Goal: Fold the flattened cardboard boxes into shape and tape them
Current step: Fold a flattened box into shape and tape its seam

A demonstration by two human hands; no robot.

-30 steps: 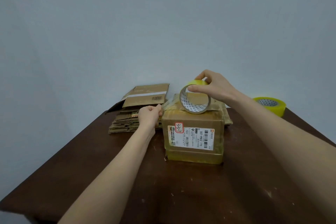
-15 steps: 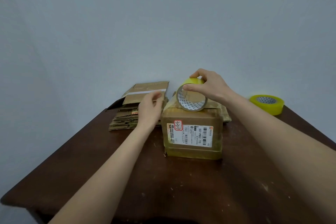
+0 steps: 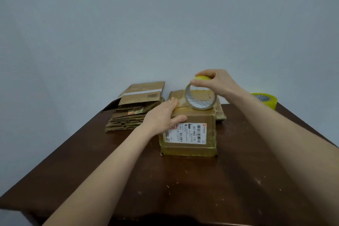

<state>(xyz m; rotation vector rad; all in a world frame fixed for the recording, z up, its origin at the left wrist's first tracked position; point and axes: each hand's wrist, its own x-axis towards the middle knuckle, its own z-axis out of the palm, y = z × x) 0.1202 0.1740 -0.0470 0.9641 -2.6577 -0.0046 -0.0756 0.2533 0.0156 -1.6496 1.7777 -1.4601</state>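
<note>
A folded cardboard box (image 3: pixel 190 145) with a white shipping label stands mid-table. My left hand (image 3: pixel 163 116) lies flat on its top left corner, fingers straight over the top and thumb down the front face. My right hand (image 3: pixel 216 83) grips a yellow tape roll (image 3: pixel 200 100) standing on edge on the box top, thumb and fingers pinching its upper rim. A stack of flattened cardboard boxes (image 3: pixel 132 112) lies behind and to the left.
A second yellow tape roll (image 3: pixel 266 100) lies flat at the far right corner of the dark wooden table (image 3: pixel 183 189). More flattened cardboard (image 3: pixel 220 113) lies behind the box. A plain wall stands close behind the table.
My left hand let go of the pinched tape end, opened and came down flat on the box's top left corner. My right hand kept the roll on the box top.
</note>
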